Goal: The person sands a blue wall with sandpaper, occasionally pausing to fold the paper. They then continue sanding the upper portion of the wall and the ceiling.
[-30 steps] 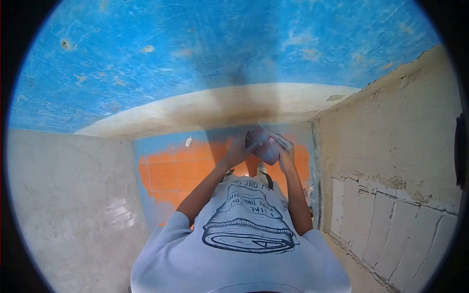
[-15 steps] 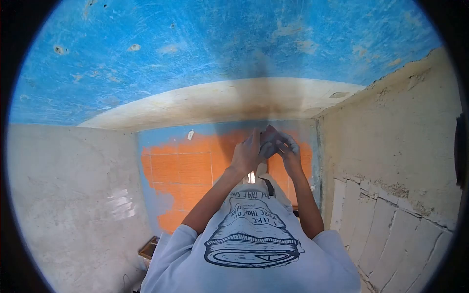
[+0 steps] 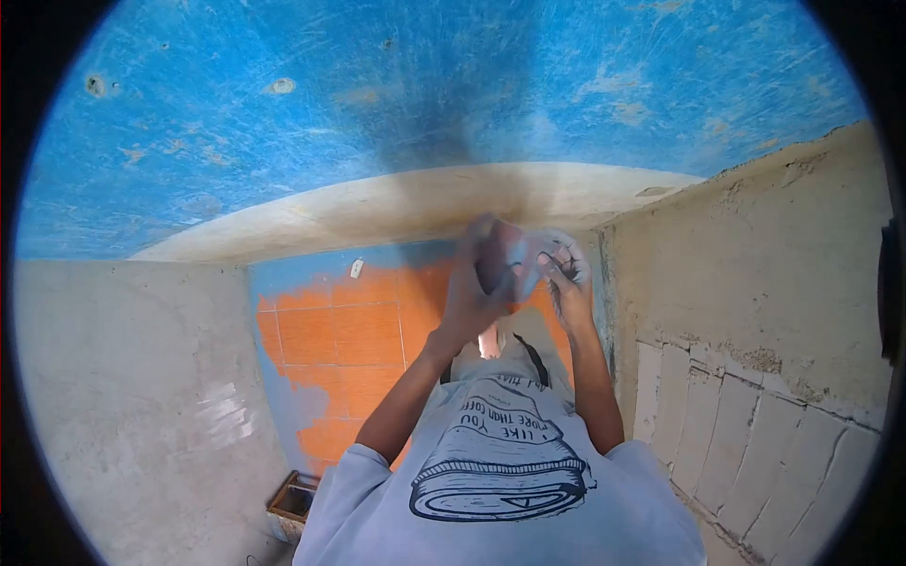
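A small folded sheet of sandpaper [image 3: 506, 247], brownish and grey and partly smeared by motion, is held up in front of my chest. My left hand [image 3: 472, 292] is closed around its left side, thumb across the front. The fingers of my right hand [image 3: 568, 275] are curled and pinch at the sheet's right edge; grey-white dust coats them. Beyond the hands rises a blue wall [image 3: 453, 94] with scuffed, sanded-looking patches and a pale bare band [image 3: 396, 203] along its lower part.
Below are orange floor tiles [image 3: 349, 330] with blue-grey edges and a small white object [image 3: 357, 268]. A grey wall [image 3: 132, 377] stands left, a rough plastered wall [image 3: 746, 274] right. A wooden-framed box [image 3: 293, 498] sits low at the left.
Both hands have come a little closer to the camera, with the sandpaper turned between them. My left hand has rotated upward around the sheet. The view has shifted slightly.
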`<state>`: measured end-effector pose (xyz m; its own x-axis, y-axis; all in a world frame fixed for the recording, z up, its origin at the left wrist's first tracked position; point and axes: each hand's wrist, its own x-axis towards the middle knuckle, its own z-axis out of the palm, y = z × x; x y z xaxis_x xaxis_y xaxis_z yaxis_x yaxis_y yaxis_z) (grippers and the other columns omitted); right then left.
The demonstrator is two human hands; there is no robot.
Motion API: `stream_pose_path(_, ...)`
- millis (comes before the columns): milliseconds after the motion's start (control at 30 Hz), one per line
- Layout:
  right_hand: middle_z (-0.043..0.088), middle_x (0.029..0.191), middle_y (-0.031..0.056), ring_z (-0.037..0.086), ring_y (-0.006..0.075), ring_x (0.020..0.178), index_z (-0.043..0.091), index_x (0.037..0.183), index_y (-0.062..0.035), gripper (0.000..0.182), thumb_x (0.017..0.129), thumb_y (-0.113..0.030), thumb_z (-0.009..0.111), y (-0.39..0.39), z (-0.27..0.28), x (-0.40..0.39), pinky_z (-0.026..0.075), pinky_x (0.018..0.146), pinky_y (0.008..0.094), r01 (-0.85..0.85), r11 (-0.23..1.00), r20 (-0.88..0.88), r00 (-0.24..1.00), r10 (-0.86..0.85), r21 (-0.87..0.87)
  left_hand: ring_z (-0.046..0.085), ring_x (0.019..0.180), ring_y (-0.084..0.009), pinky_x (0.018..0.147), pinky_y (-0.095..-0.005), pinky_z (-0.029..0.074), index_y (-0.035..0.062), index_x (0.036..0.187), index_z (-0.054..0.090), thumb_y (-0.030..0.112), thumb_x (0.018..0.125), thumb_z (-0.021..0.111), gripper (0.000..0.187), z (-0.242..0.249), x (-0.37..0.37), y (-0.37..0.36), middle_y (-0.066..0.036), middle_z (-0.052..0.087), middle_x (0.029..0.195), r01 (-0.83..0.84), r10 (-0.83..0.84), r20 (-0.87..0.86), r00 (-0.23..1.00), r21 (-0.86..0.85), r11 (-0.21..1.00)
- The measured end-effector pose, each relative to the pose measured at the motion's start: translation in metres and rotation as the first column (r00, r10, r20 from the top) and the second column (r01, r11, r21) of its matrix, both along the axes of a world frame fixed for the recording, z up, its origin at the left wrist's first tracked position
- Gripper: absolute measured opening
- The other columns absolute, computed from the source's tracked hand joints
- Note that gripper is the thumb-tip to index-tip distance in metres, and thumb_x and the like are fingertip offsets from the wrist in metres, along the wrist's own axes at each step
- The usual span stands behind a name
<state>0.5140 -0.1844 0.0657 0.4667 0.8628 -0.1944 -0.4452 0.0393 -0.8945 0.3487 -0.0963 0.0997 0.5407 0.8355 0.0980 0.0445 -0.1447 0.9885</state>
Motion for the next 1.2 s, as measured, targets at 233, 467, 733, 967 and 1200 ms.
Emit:
stream_pose_path(233, 0.061, 0.102, 0.0006, 0.058, 0.0122, 0.094, 0.044, 0.147, -0.0082, 0.071, 0.085, 0.001, 0.076, 0.013, 0.021, 0.003, 0.047, 0.088, 0.0263, -0.103, 0.995, 0.226, 0.969, 0.100, 0.004, 0.055, 0.124, -0.0239, 0.103, -0.0368, 0.047, 0.0038, 0.145, 0.041, 0.022, 0.092, 0.071, 0.063, -0.038, -0.011, 0.010, -0.012, 0.055, 0.132, 0.389, 0.021, 0.448, 0.894, -0.798, 0.460)
stream_pose_path(467, 0.059, 0.130, 0.0162, 0.058, 0.0270, 0.123, 0.054, 0.138, -0.0047, 0.058, 0.084, -0.001, 0.074, 0.036, 0.031, 0.063, 0.047, 0.101, 0.0348, -0.143, 0.989, 0.800, 0.598, 0.052, 0.042, 0.057, 0.122, -0.0205, 0.100, -0.0315, 0.048, 0.0021, 0.146, 0.043, 0.038, 0.101, 0.059, 0.059, -0.038, 0.039, -0.005, -0.010, 0.057, 0.133, 0.162, 0.012, 0.226, 0.974, -0.733, 0.660)
stream_pose_path(733, 0.020, 0.163, 0.0175, 0.024, 0.0347, 0.150, 0.033, 0.155, -0.0090, 0.065, 0.096, -0.009, 0.062, 0.048, 0.047, 0.156, 0.034, 0.115, 0.0472, 0.079, 0.985, 0.807, 0.565, -0.172, 0.155, 0.036, 0.142, -0.0303, 0.118, -0.0385, 0.026, -0.0052, 0.154, 0.025, 0.032, 0.108, 0.040, 0.061, 0.037, 0.071, 0.043, -0.020, 0.036, 0.154, -0.437, 0.450, -0.114, 0.886, 0.118, 0.892)
stream_pose_path(967, -0.015, 0.165, 0.0240, -0.006, 0.0420, 0.153, 0.006, 0.161, -0.0086, 0.079, 0.102, -0.021, 0.056, 0.079, 0.080, 0.196, 0.009, 0.121, 0.0536, 0.110, 0.905, 0.844, 0.328, -0.424, 0.411, 0.006, 0.153, -0.0400, 0.122, -0.0465, 0.010, -0.0058, 0.158, 0.007, -0.001, 0.101, 0.036, 0.064, 0.179, 0.115, 0.136, -0.027, 0.005, 0.165, -0.441, 0.414, 0.329, 0.848, 0.873, 0.208)
stream_pose_path(1200, -0.013, 0.167, 0.0155, -0.009, 0.0350, 0.154, 0.003, 0.162, -0.0100, 0.069, 0.108, -0.032, 0.041, 0.078, 0.080, 0.214, 0.005, 0.123, 0.0513, 0.057, 0.919, 0.823, 0.426, -0.377, 0.391, 0.008, 0.149, -0.0523, 0.121, -0.0573, 0.006, -0.0013, 0.156, 0.023, 0.010, 0.090, 0.053, 0.074, 0.190, 0.202, 0.180, -0.033, 0.011, 0.162, -0.329, 0.625, 0.281, 0.728, 0.944, -0.041)
